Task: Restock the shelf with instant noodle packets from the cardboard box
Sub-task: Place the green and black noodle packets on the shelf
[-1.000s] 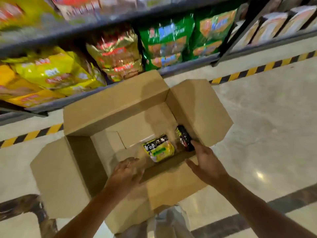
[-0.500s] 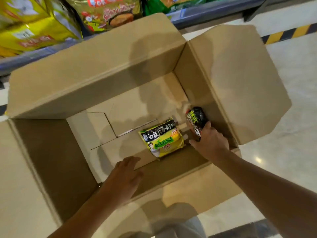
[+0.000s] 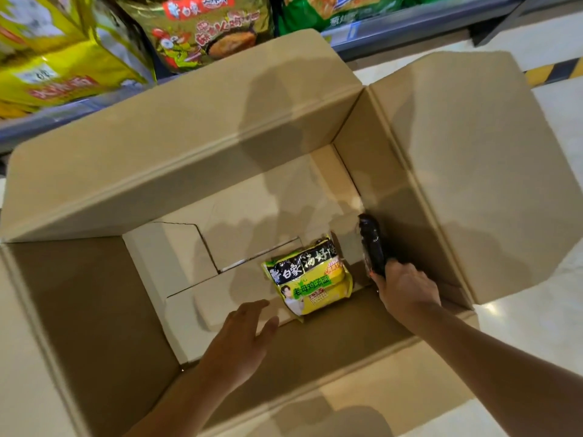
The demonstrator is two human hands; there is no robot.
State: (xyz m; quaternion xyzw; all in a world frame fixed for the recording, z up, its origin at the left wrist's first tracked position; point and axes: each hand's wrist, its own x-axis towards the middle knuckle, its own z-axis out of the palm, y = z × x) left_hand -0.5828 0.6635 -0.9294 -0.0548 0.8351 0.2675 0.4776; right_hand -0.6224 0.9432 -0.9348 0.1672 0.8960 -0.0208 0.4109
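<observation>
Gripping the dark upright noodle packet [image 3: 372,244] against the open brown cardboard box's [image 3: 189,143] right wall, the right hand [image 3: 407,288] curls tight; left hand [image 3: 239,339] hovers flat (fingers spread) near the yellow-and-black noodle packet [image 3: 307,275] on the floor of the box.

The box [image 3: 189,152] is plain tan cardboard, its floor panels paler. Just left of the right fingers [image 3: 394,272] lies a yellow packet [image 3: 310,277] with a black band of white lettering and a green strip; in those fingers is a black packet [image 3: 372,244] (glossy, its print unreadable). Beyond, shelf [image 3: 394,33] bags show yellow, gold with red, and green. The floor [image 3: 552,326] is pale, with a yellow-and-black stripe.
</observation>
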